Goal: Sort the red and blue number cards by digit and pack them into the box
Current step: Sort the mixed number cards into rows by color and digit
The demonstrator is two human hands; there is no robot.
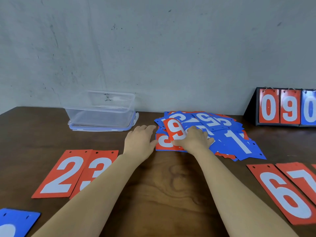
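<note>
Far left, a blue card [15, 223] at the table [162, 185] edge, then red 2 [61, 174] and red 3 [98, 165] side by side. Behind them the clear box [100, 110] stands by the wall. The left hand [140, 139] lies flat, fingers straight, just beside the pile [230, 135]. The right hand [196, 139] pinches the red 9 [175, 130] atop that pile. Right: red 6 [283, 194], red 7 [302, 178], scoreboard [282, 106] behind.

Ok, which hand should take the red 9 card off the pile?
Right. The right hand grips the red card with a white 9 on the mixed red and blue card pile; the left hand lies open beside it.
</note>
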